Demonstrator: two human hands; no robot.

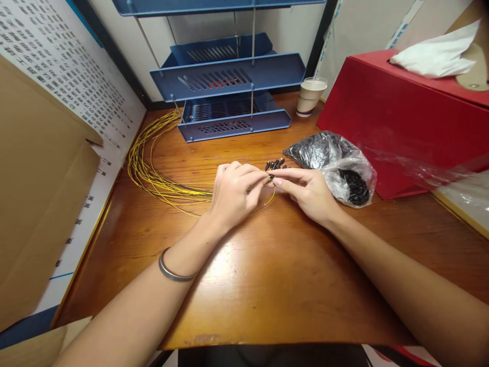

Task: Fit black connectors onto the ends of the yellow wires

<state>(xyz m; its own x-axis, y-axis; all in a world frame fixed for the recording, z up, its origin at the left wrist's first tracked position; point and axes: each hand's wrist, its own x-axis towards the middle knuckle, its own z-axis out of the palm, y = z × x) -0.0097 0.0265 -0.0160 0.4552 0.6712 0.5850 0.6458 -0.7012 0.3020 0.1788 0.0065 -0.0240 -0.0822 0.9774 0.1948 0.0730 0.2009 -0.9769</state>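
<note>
Both hands meet above the middle of the wooden table. My left hand (236, 189) is closed on thin yellow-and-black wires (183, 192), whose long loops spread out on the table to its left. Between the fingertips of my right hand (305, 191) is a small black part (271, 177), pinched where the wire ends come out of my left fingers. One yellow wire curves down below the fingertips. Just behind them lie several small black pieces (275, 163). A clear plastic bag (324, 150) full of black pieces rests beyond my right hand.
Blue tiered trays (235, 127) stand at the back of the table. A paper cup (311, 97) is beside a red tissue box (382, 117) on the right. Cardboard (46, 204) and a printed panel (69, 61) border the left side.
</note>
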